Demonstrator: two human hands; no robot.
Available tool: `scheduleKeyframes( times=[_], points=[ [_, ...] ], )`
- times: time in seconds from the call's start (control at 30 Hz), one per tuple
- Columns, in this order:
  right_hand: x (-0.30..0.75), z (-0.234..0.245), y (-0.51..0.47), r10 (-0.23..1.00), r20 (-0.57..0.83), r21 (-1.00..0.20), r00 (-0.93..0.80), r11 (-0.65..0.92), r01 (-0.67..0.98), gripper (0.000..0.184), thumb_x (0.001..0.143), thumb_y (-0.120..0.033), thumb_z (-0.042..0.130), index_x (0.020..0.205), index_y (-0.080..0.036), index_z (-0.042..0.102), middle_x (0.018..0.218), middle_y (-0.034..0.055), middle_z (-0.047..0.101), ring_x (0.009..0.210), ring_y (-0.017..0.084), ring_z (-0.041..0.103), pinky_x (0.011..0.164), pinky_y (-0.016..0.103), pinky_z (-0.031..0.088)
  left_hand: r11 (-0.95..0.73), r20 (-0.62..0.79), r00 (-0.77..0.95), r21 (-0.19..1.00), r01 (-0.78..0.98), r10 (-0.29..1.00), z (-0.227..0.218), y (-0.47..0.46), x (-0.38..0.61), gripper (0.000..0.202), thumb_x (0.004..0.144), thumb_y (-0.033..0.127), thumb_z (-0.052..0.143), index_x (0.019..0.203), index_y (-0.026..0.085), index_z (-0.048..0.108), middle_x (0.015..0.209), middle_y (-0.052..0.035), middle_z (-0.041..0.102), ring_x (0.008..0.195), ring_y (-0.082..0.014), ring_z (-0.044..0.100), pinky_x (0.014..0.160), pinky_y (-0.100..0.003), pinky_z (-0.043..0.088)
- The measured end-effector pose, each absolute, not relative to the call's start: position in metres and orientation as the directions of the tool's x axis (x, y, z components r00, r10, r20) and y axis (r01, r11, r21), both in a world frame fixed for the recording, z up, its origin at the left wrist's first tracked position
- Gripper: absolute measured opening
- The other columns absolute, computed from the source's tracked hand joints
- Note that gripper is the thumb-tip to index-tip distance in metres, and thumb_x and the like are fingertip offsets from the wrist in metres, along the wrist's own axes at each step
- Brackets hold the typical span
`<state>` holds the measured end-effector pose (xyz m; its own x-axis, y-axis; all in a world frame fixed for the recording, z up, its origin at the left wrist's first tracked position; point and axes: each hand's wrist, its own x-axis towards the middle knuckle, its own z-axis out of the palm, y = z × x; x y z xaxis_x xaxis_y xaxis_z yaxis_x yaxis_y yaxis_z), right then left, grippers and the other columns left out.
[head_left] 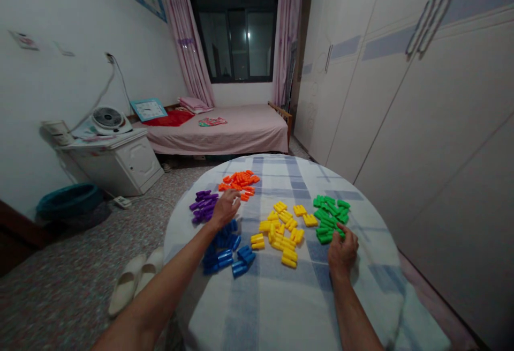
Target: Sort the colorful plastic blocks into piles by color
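My left hand reaches over the table between the purple pieces and the orange plastic pieces. Its fingers are slightly bent and apart, close to the nearest orange ones, with nothing visible in them. At the near edge of the green pile, my right hand has its thumb and forefinger closed at a green plastic block; the palm side is hidden. Yellow pieces are scattered between the two hands. Below my left wrist lie blue pieces, partly covered by the forearm.
A blue-and-white checked cloth covers the round table. Behind it stands a bed with a pink sheet. A white cabinet carries a fan at left. Slippers lie on the floor; wardrobes line the right side.
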<state>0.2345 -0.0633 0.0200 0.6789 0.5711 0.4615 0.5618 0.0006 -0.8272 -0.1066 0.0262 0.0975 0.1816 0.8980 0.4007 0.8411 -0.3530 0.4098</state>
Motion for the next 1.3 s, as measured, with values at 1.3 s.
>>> scheduleKeyframes(
  times=[1.3],
  points=[
    [0.231,0.018,-0.057,0.641,0.356,-0.873,0.68,-0.032,0.487,0.04,0.071,-0.035,0.038,0.099,-0.018,0.061,0.101,0.0095,0.06,0.095,0.023,0.052,0.086,0.036,0.039,-0.457,-0.062,0.49,0.275,0.846,0.869,0.081,-0.009,-0.023,0.047,0.075,0.036,0.059,0.119,0.024,0.048,0.114,-0.008,0.055,0.097,-0.0233,0.06,0.078,-0.029,0.045]
  ],
)
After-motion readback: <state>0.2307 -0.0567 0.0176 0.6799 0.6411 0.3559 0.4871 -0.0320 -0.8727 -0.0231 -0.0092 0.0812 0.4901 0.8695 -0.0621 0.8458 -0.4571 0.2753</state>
